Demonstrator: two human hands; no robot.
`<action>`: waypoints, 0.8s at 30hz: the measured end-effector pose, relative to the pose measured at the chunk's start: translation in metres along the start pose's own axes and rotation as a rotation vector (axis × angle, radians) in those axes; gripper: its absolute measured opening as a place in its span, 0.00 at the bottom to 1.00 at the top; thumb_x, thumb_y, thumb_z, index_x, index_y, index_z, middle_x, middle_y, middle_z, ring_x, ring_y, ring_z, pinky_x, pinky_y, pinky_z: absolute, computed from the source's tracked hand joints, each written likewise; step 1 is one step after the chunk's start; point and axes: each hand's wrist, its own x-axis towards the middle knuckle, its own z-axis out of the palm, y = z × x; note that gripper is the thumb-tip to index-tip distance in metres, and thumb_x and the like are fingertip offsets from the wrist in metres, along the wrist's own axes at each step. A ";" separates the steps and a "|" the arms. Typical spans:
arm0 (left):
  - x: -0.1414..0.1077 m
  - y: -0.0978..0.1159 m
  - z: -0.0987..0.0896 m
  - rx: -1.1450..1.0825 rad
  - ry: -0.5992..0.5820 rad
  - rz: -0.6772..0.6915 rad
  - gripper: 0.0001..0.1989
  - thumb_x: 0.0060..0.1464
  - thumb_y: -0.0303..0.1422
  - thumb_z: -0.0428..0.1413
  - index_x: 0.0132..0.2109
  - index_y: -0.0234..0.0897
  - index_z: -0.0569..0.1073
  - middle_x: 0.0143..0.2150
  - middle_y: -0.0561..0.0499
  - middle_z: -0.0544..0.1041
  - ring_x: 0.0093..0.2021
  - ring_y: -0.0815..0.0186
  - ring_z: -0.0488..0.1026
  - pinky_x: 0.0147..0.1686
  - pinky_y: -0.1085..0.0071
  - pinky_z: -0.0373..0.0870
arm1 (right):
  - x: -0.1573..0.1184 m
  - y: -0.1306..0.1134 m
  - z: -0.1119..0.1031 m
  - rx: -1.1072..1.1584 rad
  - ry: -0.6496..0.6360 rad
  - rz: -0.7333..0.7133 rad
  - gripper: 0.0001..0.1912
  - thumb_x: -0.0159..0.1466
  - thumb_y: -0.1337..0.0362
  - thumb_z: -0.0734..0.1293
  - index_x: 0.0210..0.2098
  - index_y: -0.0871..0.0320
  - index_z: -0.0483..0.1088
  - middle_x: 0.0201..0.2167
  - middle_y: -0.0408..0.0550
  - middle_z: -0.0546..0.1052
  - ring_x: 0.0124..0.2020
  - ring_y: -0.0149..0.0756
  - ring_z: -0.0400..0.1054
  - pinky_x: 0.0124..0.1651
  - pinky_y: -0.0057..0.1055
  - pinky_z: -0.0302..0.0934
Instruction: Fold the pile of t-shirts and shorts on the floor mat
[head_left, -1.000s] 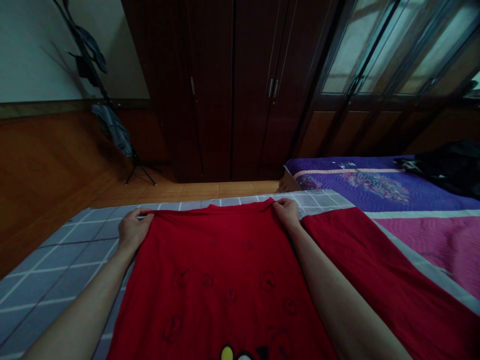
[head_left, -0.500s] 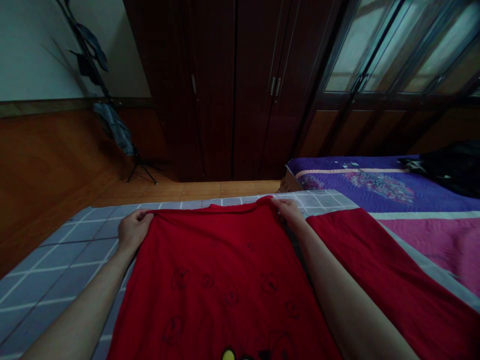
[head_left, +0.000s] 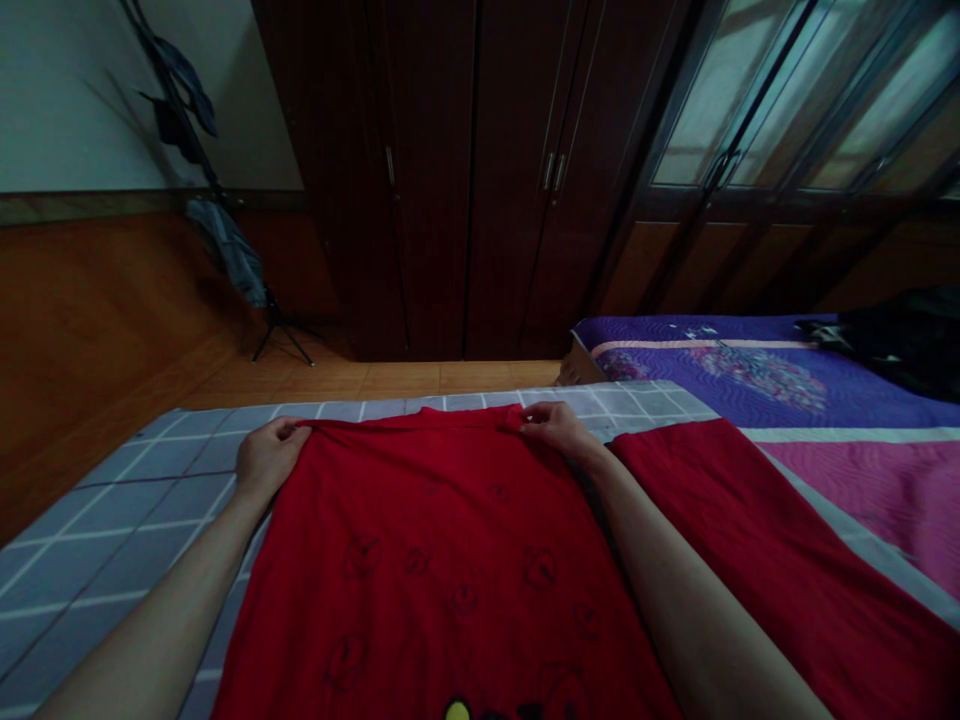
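A red shirt (head_left: 450,540) with dark line drawings and a bit of yellow print lies spread on the grey checked bed cover (head_left: 150,500). My left hand (head_left: 271,455) pinches its far left corner. At the far right corner, my right hand (head_left: 553,428) has its thumb and fingers closed on the fabric. Between the hands the far edge of the cloth runs nearly straight, with a small raised fold in the middle. Another red cloth (head_left: 780,560), laid flat, extends beside my right forearm; what kind of garment it is I cannot tell.
Beyond the right side is a purple and pink bedspread (head_left: 690,370) with a dark heap of cloth (head_left: 900,335) on it. Dark wooden wardrobes (head_left: 427,200) stand across the tiled floor (head_left: 405,378). A coat stand (head_left: 274,325) with clothes is at the left.
My right hand has shifted left and slightly down along the far edge, its grip drawing the corner inward. My left hand stays almost where it was.
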 end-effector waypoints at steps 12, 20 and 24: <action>0.001 0.003 -0.007 -0.321 0.082 -0.128 0.16 0.42 0.39 0.56 0.38 0.35 0.76 0.30 0.53 0.76 0.28 0.65 0.71 0.28 0.72 0.69 | 0.009 0.010 -0.014 -0.015 0.360 0.153 0.11 0.64 0.60 0.65 0.32 0.62 0.70 0.23 0.39 0.71 0.21 0.25 0.63 0.24 0.24 0.59; 0.007 -0.008 -0.003 -0.313 0.086 -0.113 0.18 0.44 0.39 0.54 0.40 0.33 0.76 0.28 0.52 0.76 0.25 0.66 0.72 0.24 0.73 0.68 | 0.008 0.015 -0.015 -0.202 0.546 0.213 0.08 0.62 0.62 0.64 0.33 0.62 0.72 0.27 0.45 0.74 0.32 0.35 0.69 0.35 0.30 0.61; 0.010 -0.011 0.002 -0.156 -0.001 -0.002 0.16 0.44 0.42 0.55 0.37 0.38 0.78 0.34 0.51 0.79 0.35 0.61 0.75 0.33 0.71 0.70 | 0.006 0.010 -0.013 -0.320 0.548 0.219 0.11 0.60 0.63 0.61 0.36 0.60 0.74 0.30 0.50 0.76 0.36 0.41 0.70 0.37 0.31 0.59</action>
